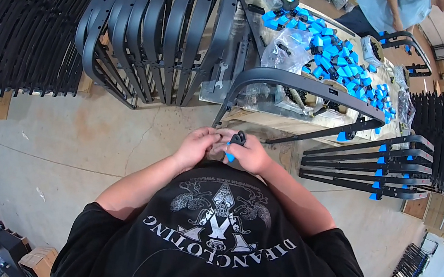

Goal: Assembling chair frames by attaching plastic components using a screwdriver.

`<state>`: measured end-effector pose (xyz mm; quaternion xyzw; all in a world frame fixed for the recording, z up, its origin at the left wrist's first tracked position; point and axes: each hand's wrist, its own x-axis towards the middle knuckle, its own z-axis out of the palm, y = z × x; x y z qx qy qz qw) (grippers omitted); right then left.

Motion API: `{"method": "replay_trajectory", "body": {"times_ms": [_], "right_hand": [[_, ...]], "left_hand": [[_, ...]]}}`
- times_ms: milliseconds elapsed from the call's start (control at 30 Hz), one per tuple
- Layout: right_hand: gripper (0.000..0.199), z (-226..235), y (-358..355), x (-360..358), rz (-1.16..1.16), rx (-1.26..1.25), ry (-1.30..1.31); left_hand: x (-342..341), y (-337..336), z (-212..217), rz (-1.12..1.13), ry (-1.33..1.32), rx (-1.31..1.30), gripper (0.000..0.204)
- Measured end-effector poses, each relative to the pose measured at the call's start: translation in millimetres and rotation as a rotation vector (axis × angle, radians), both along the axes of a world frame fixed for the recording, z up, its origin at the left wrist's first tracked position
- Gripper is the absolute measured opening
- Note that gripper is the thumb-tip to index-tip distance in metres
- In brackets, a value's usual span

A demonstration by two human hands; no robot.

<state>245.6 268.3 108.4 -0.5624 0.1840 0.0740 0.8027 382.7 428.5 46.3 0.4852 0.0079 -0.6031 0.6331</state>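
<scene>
In front of my chest my two hands are close together. My right hand [252,154] is closed round a small black looped part with a blue piece [237,140]. The fingers of my left hand [195,147] are pinched together beside it, and what they hold, if anything, is hidden. Just beyond my hands is a dark bent metal frame [303,83], lying over the near edge of the workbench [272,122]. One of its ends comes down close to my left fingertips; whether they touch it I cannot tell.
Many blue-and-black pieces [331,57] and a clear plastic bag [286,50] cover the bench. A wrench [221,75] lies at its left. Bent frames [160,15] stand at the left, more frames [372,165] at the right. Behind the bench is another person [389,14].
</scene>
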Motion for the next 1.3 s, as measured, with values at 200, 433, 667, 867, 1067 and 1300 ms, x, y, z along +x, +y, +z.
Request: {"method": "replay_trajectory", "body": {"times_ms": [200,433,667,867,1067,1300], "right_hand": [[0.045,7.4,-1.7,10.6,0.039,-0.161,0.110],[0.033,-57.9,-13.4,30.7,-0.241,-0.426,0.303],[0.052,-76.3,-10.6,62.9,-0.305,-0.186,0.316],[0.055,-67.0,-11.9,58.8,-0.368,-0.124,0.253],[0.045,-63.2,-13.5,57.7,-0.423,-0.074,0.259],[0.038,-65.3,-20.1,54.3,-0.432,0.169,0.265]], "left_hand": [[0.2,0.8,12.6,-0.182,-0.849,-0.049,0.023],[31.7,-15.9,4.0,-0.138,-0.870,0.289,0.026],[43.8,-47.8,-15.7,0.028,-0.754,0.183,0.022],[52.6,-55.0,-10.3,-0.112,-0.779,0.141,0.021],[63.7,-57.7,-0.1,-0.159,-0.408,0.093,0.023],[72.4,-65.8,2.9,-0.210,-0.082,-0.008,0.036]]}}
